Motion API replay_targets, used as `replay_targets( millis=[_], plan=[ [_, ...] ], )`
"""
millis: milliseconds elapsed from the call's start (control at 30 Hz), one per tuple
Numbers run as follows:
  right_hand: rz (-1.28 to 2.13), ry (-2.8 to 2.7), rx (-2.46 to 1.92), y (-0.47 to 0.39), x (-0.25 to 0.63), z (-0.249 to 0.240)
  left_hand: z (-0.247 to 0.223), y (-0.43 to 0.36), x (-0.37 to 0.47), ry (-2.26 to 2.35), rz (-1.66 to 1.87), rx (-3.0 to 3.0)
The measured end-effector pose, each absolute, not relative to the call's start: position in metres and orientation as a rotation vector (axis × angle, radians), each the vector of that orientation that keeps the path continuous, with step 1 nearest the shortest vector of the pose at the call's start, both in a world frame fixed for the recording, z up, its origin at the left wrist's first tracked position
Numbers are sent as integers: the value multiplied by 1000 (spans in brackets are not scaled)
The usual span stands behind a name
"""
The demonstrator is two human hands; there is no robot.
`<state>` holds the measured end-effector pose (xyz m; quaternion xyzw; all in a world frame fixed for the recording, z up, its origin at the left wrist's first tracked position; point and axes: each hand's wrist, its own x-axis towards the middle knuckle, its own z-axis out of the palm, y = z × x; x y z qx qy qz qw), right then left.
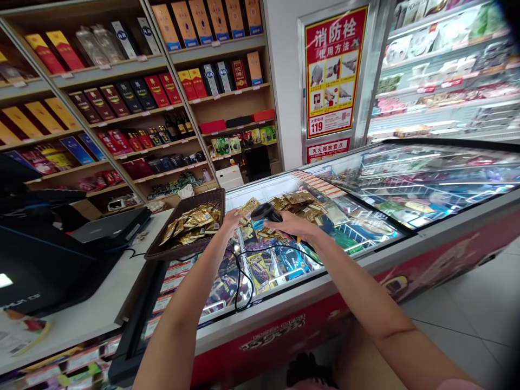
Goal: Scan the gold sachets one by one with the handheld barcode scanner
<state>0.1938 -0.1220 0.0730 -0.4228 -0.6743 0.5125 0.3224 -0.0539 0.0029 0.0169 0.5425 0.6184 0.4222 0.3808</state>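
Observation:
My left hand [232,219] is closed on the edge of a small gold packet [248,208], held over the glass top of the freezer [260,303]. Just to its right, my right hand [290,225] grips a black barcode scanner [266,213], whose head is close beside the packet. A black cable [239,276] trails across the glass below both hands. Left of my left hand stands a brown woven basket [221,203] with many gold packets [195,223] in it. Beyond my right hand, more gold packets [300,200] lie in a loose pile on the glass.
A white counter [97,317] with a dark checkout machine [36,254] is at the left. Shelves of boxed bottles [125,100] line the back wall. The freezer runs off to the right, below a red fire-hydrant sign [335,73]. A lit chiller [442,81] stands behind.

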Motion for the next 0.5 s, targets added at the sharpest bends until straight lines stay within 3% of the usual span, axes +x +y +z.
replay_targets(
  millis=[267, 500],
  plan=[
    [1351, -1715, -1146, -122, 188, 76, 28, -1, -68, 1562, 1068, 1295],
    [1371, -1704, -1053, -111, 164, 76, 47, -12, -140, 1723, 1219, 1212]
  ],
)
